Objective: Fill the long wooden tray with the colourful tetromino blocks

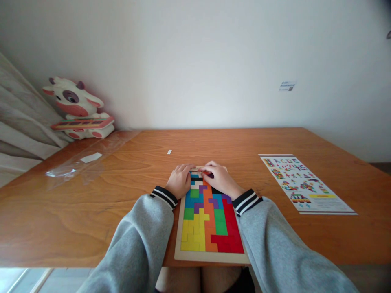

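A wooden block puzzle board (pixel 210 257) with a pale frame lies at the table's near edge. Coloured flat pieces fill most of it: yellow pieces (pixel 193 234) at lower left, orange in the middle, and red pieces (pixel 232 228) at lower right. My left hand (pixel 179 181) is closed over the board's far left corner, thumb on the inner side. At the far end, my right hand (pixel 222 178) pinches what looks like a small orange-red puzzle piece, largely covered by the fingers. Black shows in the board beneath the right hand.
A printed pattern sheet (pixel 308 183) lies to the right. On the left are a clear plastic bag (pixel 105 152) and a toy cow with a keyboard (pixel 81 110). A small white scrap (pixel 169 151) lies beyond my left hand. A wall borders the table's back.
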### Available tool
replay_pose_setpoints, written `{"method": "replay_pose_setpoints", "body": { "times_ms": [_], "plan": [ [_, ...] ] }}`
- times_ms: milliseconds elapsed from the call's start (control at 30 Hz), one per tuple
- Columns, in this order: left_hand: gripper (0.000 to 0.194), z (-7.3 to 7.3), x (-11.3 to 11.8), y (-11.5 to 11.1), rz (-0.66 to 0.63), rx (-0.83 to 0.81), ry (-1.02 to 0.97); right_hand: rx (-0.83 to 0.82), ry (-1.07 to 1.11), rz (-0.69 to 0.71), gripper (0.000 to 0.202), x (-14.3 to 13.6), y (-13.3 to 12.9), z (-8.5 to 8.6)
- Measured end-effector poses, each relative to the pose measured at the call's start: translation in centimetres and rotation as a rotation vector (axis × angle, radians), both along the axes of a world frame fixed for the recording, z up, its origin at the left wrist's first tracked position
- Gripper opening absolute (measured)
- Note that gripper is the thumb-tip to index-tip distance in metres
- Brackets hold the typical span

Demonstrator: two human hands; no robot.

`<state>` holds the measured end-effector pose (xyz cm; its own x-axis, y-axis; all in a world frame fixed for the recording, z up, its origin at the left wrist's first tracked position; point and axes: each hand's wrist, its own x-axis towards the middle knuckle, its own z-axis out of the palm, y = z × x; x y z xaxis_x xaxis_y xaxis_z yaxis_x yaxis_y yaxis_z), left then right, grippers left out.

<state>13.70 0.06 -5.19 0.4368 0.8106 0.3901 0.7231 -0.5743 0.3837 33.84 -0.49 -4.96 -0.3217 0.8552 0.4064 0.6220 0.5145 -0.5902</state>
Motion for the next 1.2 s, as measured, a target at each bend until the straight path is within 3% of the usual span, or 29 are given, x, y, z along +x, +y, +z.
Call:
{"method": "replay_pose_setpoints", "body": {
  "times_ms": [400,1033,1200],
  "plan": [
    [0.04,-0.2,0.0,-0.2,0.022,-0.052,0.034,0.116,-0.173,0.087,0.016,0.6,-0.4,0.5],
    [0.033,0.7,-0.4,-0.4,-0.021,-0.066,0.017,0.05,-0.009,-0.155,0.021,1.4,0.8,-0.6],
    [0.03,0.1,-2.0,1.5,0.12,0.069,-0.006,0.04,0.011,-0.188,0.021,1.7,1.0,-1.5]
  ]
}}
